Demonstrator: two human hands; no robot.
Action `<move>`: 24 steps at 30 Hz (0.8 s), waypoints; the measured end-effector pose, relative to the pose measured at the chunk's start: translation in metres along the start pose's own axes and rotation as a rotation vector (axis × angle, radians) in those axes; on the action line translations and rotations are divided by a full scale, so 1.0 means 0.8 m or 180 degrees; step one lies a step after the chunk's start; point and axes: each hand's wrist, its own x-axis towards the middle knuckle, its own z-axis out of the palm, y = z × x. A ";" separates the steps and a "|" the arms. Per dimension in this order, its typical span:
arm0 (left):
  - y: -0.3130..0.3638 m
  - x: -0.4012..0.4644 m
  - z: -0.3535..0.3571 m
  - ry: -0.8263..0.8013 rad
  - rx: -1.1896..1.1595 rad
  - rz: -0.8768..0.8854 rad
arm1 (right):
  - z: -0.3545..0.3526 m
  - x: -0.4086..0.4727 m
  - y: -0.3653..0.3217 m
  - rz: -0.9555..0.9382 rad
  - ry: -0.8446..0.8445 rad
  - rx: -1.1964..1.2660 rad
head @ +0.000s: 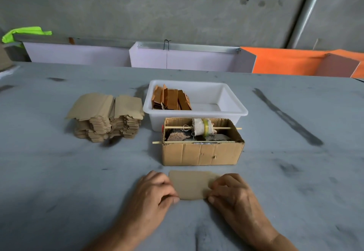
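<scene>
Hands: left hand [155,189], right hand [232,193], fingers of both pinching one card sheet [190,183].
Beyond fingers: one cardboard box [202,152], one white tub [232,101].

Left hand [155,189], right hand [234,193] — both bare, forearms bare

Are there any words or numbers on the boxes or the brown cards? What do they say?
None: no word, number or sign can be read in this view.
The brown card that the left hand and right hand pinch is blank.
The cardboard box, the white tub and the stack of cards show no print.
</scene>
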 end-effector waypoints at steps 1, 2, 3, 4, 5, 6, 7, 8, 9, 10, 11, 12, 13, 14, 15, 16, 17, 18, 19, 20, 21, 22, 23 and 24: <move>0.000 0.002 0.003 0.0023 -0.0087 -0.0202 | 0.004 0.000 -0.002 0.0190 0.0067 0.0001; 0.001 0.003 0.005 0.0035 -0.0126 -0.0373 | 0.008 0.001 -0.004 0.0364 0.0127 -0.0020; 0.002 0.005 0.006 0.0060 -0.0127 -0.0504 | 0.011 0.002 -0.006 0.0514 0.0179 -0.0056; 0.003 0.007 0.008 0.0090 -0.0119 -0.0607 | 0.014 0.003 -0.008 0.0640 0.0220 -0.0104; 0.004 0.009 0.009 0.0110 -0.0117 -0.0695 | 0.016 0.004 -0.009 0.0758 0.0242 -0.0139; 0.005 0.010 0.010 0.0115 -0.0114 -0.0770 | 0.017 0.005 -0.010 0.0887 0.0239 -0.0134; 0.006 0.010 0.011 0.0121 -0.0109 -0.0831 | 0.017 0.006 -0.011 0.1017 0.0216 -0.0101; 0.006 0.010 0.012 0.0132 -0.0096 -0.0875 | 0.017 0.006 -0.011 0.1133 0.0196 -0.0065; 0.006 0.010 0.013 0.0142 -0.0070 -0.0906 | 0.016 0.007 -0.011 0.1225 0.0175 -0.0054; 0.006 0.010 0.014 0.0138 -0.0044 -0.0935 | 0.016 0.008 -0.012 0.1303 0.0145 -0.0069; 0.007 0.010 0.014 0.0128 -0.0033 -0.0970 | 0.016 0.009 -0.013 0.1373 0.0107 -0.0112; 0.007 0.010 0.014 0.0127 -0.0032 -0.1000 | 0.016 0.010 -0.014 0.1438 0.0067 -0.0177; 0.007 0.010 0.015 0.0134 -0.0028 -0.1024 | 0.016 0.012 -0.016 0.1501 0.0027 -0.0245; 0.008 0.011 0.015 0.0145 -0.0008 -0.1046 | 0.015 0.013 -0.017 0.1570 -0.0018 -0.0302; 0.008 0.011 0.016 0.0156 0.0023 -0.1073 | 0.015 0.015 -0.019 0.1642 -0.0066 -0.0347; 0.007 0.011 0.016 0.0166 0.0058 -0.1107 | 0.014 0.016 -0.020 0.1703 -0.0112 -0.0384; 0.006 0.011 0.016 0.0173 0.0084 -0.1142 | 0.014 0.017 -0.020 0.1745 -0.0152 -0.0413; 0.005 0.012 0.016 0.0179 0.0098 -0.1174 | 0.014 0.018 -0.021 0.1776 -0.0181 -0.0439; 0.005 0.012 0.016 0.0182 0.0103 -0.1204 | 0.014 0.019 -0.022 0.1809 -0.0205 -0.0458; 0.005 0.013 0.015 0.0178 0.0107 -0.1242 | 0.014 0.020 -0.022 0.1852 -0.0224 -0.0466; 0.005 0.014 0.016 0.0170 0.0120 -0.1285 | 0.014 0.021 -0.023 0.1904 -0.0237 -0.0462; 0.005 0.014 0.016 0.0158 0.0146 -0.1339 | 0.013 0.021 -0.022 0.1963 -0.0242 -0.0457; 0.006 0.014 0.016 0.0146 0.0181 -0.1400 | 0.012 0.022 -0.021 0.2028 -0.0237 -0.0455; 0.006 0.015 0.015 0.0137 0.0221 -0.1467 | 0.011 0.022 -0.019 0.2087 -0.0231 -0.0459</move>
